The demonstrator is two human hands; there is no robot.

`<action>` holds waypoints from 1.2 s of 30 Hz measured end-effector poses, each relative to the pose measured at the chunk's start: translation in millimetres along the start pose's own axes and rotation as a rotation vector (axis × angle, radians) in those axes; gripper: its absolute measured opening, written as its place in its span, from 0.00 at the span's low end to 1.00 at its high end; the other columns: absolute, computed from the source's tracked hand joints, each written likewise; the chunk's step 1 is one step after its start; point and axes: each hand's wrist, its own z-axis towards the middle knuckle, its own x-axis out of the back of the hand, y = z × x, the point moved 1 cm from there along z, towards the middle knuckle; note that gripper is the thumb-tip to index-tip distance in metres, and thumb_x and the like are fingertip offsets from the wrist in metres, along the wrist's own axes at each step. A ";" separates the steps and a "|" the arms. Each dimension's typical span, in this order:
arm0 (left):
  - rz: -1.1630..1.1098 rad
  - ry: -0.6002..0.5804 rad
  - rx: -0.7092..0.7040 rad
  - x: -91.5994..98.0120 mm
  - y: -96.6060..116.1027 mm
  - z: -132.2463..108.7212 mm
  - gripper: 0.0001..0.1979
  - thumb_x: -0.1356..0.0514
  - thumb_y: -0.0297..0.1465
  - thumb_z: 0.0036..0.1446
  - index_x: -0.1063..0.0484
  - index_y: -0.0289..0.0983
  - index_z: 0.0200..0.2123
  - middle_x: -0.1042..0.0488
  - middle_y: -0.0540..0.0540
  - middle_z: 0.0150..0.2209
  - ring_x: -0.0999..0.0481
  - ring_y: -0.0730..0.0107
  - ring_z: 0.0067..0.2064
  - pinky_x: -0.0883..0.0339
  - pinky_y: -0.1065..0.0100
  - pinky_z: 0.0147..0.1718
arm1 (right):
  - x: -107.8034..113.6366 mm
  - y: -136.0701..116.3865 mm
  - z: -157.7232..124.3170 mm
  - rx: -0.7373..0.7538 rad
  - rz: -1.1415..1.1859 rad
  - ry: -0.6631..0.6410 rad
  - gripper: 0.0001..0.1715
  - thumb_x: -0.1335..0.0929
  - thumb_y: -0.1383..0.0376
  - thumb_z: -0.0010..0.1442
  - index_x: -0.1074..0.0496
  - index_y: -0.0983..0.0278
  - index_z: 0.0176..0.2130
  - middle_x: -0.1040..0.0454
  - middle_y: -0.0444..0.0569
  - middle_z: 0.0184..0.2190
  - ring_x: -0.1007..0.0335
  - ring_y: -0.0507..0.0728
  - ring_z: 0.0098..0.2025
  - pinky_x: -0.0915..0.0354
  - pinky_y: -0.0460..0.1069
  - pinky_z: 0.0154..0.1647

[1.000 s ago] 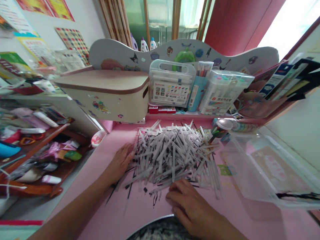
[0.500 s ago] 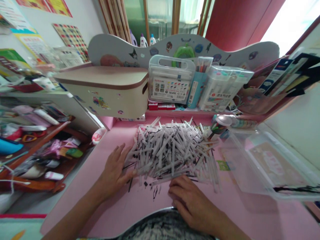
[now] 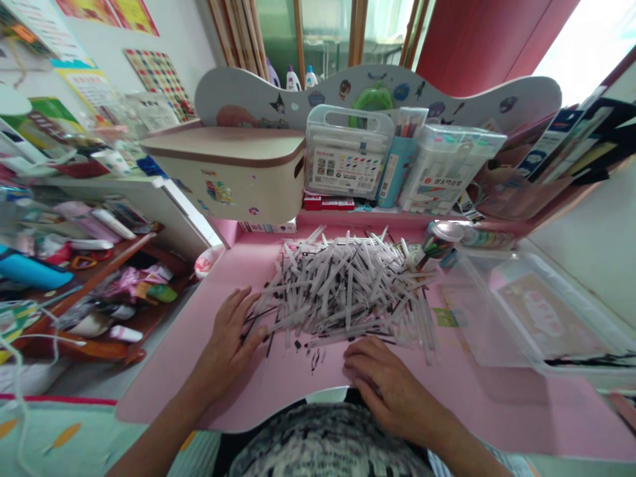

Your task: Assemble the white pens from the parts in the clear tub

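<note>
A heap of thin, whitish translucent pen-like tubes point(image 3: 342, 285), mixed with dark thin sticks, covers the middle of the pink desk point(image 3: 308, 391). My left hand point(image 3: 231, 341) lies at the heap's left edge, fingers spread, its thumb touching or close to some dark sticks. At the front edge, my right hand point(image 3: 380, 374) rests palm down on the desk, its fingers loosely bent and close together; nothing shows in it. Small black pieces point(image 3: 315, 359) lie on the desk between both hands.
To the right stands a clear plastic box point(image 3: 536, 358) with dark sticks in it. A jar of pens point(image 3: 442, 238) is behind the heap. The shelf holds a lidded beige bin point(image 3: 238, 179), a marker case point(image 3: 348, 156) and a blue pencil tube point(image 3: 395, 172).
The view has shifted, so the whole desk appears slightly to the right and higher. Both hands stay in nearly the same places beside the heap.
</note>
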 end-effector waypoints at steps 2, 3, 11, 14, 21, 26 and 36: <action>-0.047 0.042 0.013 1.2 3.6 -1.1 0.24 0.48 0.40 0.65 0.42 0.42 0.62 0.44 0.39 0.66 0.49 0.54 0.69 0.53 0.46 0.66 | 0.4 0.1 -1.7 0.014 0.000 0.012 0.13 0.36 0.73 0.64 0.28 0.62 0.46 0.29 0.52 0.45 0.36 0.59 0.49 0.37 0.54 0.53; -0.079 0.062 0.024 2.0 5.2 -1.5 0.23 0.47 0.39 0.65 0.40 0.43 0.62 0.43 0.40 0.66 0.48 0.54 0.69 0.53 0.46 0.66 | 0.8 0.3 -2.5 0.018 -0.001 0.018 0.13 0.36 0.73 0.64 0.28 0.62 0.46 0.29 0.52 0.45 0.36 0.59 0.49 0.37 0.54 0.53; -0.650 0.154 0.180 7.0 34.7 1.0 0.17 0.46 0.38 0.65 0.31 0.44 0.55 0.36 0.44 0.62 0.40 0.58 0.65 0.50 0.54 0.66 | 2.5 7.9 -5.7 0.002 -0.052 0.094 0.10 0.36 0.72 0.65 0.28 0.62 0.43 0.28 0.50 0.42 0.33 0.58 0.46 0.35 0.52 0.49; -0.989 0.193 0.261 1.5 46.6 5.0 0.15 0.45 0.38 0.64 0.27 0.42 0.52 0.32 0.43 0.59 0.38 0.58 0.64 0.47 0.55 0.64 | 0.3 14.6 -4.5 -0.022 -0.127 0.151 0.09 0.36 0.72 0.65 0.27 0.63 0.41 0.28 0.51 0.39 0.32 0.58 0.42 0.34 0.52 0.44; -1.743 0.134 0.579 -12.0 64.5 25.3 0.26 0.48 0.51 0.60 0.22 0.35 0.43 0.25 0.38 0.53 0.33 0.54 0.61 0.39 0.55 0.60 | -4.8 20.6 6.1 0.016 -0.330 0.229 0.12 0.38 0.69 0.66 0.26 0.64 0.44 0.30 0.52 0.35 0.32 0.58 0.38 0.32 0.52 0.40; -1.942 0.074 0.656 -17.7 70.8 35.9 0.29 0.47 0.54 0.59 0.23 0.35 0.46 0.27 0.37 0.56 0.34 0.55 0.62 0.37 0.54 0.59 | -9.3 26.1 15.7 -0.002 -0.487 0.249 0.12 0.38 0.70 0.66 0.26 0.66 0.44 0.29 0.54 0.35 0.31 0.60 0.38 0.31 0.53 0.41; -1.951 0.034 0.575 -24.7 66.4 39.9 0.27 0.47 0.50 0.60 0.23 0.34 0.45 0.24 0.37 0.51 0.32 0.54 0.60 0.39 0.55 0.59 | -11.3 29.6 12.2 -0.027 -0.507 0.231 0.06 0.33 0.71 0.61 0.25 0.64 0.37 0.32 0.51 0.34 0.34 0.58 0.37 0.35 0.51 0.38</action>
